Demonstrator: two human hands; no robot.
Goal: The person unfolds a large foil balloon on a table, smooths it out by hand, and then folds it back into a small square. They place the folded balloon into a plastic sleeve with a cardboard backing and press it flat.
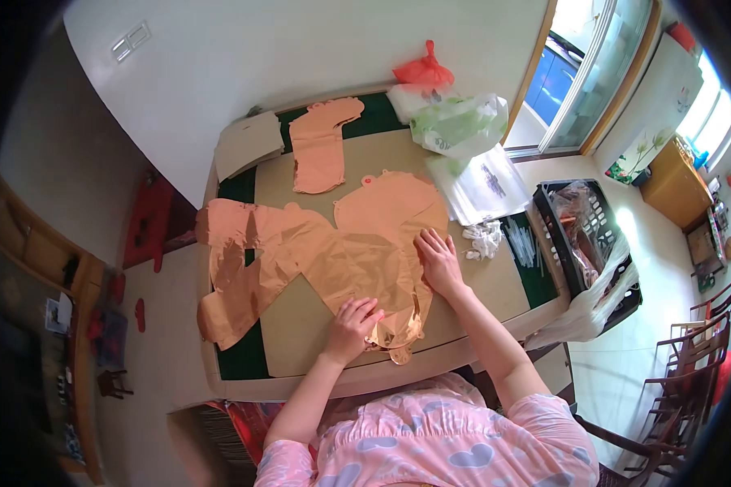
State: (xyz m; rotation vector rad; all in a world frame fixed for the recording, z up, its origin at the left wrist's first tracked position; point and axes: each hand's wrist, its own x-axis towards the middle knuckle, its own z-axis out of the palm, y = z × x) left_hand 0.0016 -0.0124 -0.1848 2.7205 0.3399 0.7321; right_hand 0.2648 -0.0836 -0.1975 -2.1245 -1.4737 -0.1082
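Observation:
Several flat rose-gold foil balloons [349, 256] lie across the table and overlap one another. They are uninflated and creased, with small tabs along their edges. My left hand [352, 331] rests on the near part of the foil, fingers stretched out over its lower edge. Farther right, my right hand [439, 261] lies flat with fingers spread on the right side of the same foil. A separate foil balloon [318, 154] lies at the back of the table, touched by neither hand.
Grey cardboard sheets [250, 144] lie at the back left. Clear plastic sleeves [486, 183], a green-white plastic bag [463, 126] and a red bag [427, 68] are at the back right. White pieces [483, 239] and thin straws [521, 242] lie near a black crate [581, 235].

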